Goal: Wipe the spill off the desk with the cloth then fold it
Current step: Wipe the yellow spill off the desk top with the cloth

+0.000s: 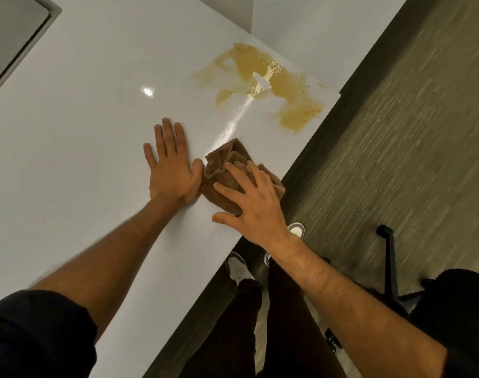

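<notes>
A white glossy worktop [82, 132] runs diagonally from the lower left of the frame to the upper right. On it, at upper right of centre, lies a yellowish-brown spill [262, 77], a thin smeared puddle with patchy edges and a few bare white gaps inside it. It reaches close to the worktop's right edge.

Below the spill and apart from it, at the centre of the frame, sits a brown cloth [224, 170], bunched and creased, close to the worktop's edge. The right hand [254, 205] lies on top of the cloth, palm down, its fingers [232, 173] spread apart and pressing into the folds; the thumb rests on the bare worktop just below the cloth. The hand is not closed around the fabric.

The left hand [172, 170] lies flat on the worktop just left of the cloth, fingers straight and slightly apart, holding nothing. Its thumb side touches the cloth's left edge.

Both forearms are bare, with dark sleeves [36, 334] at the lower corners of the frame. Below the worktop edge, at lower centre, are dark trousers and white and grey shoes [238, 268] on a grey-brown striped floor [396, 132]. A black chair base [391, 271] stands at lower right. No container is in view.
</notes>
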`<state>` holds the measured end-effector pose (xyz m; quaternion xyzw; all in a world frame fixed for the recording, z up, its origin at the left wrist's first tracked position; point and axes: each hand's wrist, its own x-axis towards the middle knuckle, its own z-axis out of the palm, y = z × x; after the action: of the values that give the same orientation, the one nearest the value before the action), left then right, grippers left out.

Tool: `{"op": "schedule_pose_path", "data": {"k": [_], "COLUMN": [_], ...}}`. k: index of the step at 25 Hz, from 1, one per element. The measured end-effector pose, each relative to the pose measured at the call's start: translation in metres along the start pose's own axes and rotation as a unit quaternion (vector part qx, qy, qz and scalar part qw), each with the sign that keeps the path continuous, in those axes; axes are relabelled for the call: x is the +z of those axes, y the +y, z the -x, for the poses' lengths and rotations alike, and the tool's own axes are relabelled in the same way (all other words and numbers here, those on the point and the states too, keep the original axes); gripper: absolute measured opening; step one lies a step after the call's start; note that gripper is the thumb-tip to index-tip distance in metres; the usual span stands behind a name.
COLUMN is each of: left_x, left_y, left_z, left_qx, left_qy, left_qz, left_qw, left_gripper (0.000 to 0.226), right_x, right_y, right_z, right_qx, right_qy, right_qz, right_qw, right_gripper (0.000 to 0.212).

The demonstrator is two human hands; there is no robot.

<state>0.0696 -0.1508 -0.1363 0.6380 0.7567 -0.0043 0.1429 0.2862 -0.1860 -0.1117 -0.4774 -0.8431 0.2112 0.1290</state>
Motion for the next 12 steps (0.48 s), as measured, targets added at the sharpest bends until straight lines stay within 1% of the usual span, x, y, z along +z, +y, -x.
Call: {"op": "schedule_pose_path", "data": {"k": [3,5,7,8,9,11,12], "left_x": [-0.004,-0.004,-0.003,-0.002,-0.002,0.001,0.002], "left_y": [0.0,0.0,0.0,-0.001,-0.001,-0.003,-0.004], "left_z": [0.0,0.0,0.0,0.0,0.001,0.001,0.001], "left_qx": [-0.004,-0.004,-0.003,-0.003,-0.003,-0.001,-0.001], "left_qy": [-0.008,-0.009,-0.007,-0.004,-0.001,0.006,0.009], "left_qz": [-0.001,0.005,0.014,0.016,0.017,0.018,0.017], "left_qw": [1.0,1.0,1.0,1.0,1.0,1.0,1.0], "left_gripper": [0.082,0.083,0.083,0.083,0.083,0.082,0.082], "right_x": [0.017,0.018,0.009,0.003,-0.003,-0.019,-0.028], "right_y": [-0.022,-0.015,0.0,0.007,0.012,0.021,0.024], "right_z": [0.027,0.04,0.042,0.041,0.039,0.027,0.019], "right_qx": [-0.084,-0.152,-0.195,-0.187,-0.153,-0.032,0.034], "right_qy": [-0.051,-0.062,-0.063,-0.051,-0.027,0.045,0.086], "right_qz": [-0.002,-0.006,0.008,0.014,0.009,-0.042,-0.09], "right_qw": [0.995,0.986,0.979,0.981,0.988,0.998,0.992], "right_gripper": [0.054,0.045,0.043,0.044,0.043,0.039,0.036]}}
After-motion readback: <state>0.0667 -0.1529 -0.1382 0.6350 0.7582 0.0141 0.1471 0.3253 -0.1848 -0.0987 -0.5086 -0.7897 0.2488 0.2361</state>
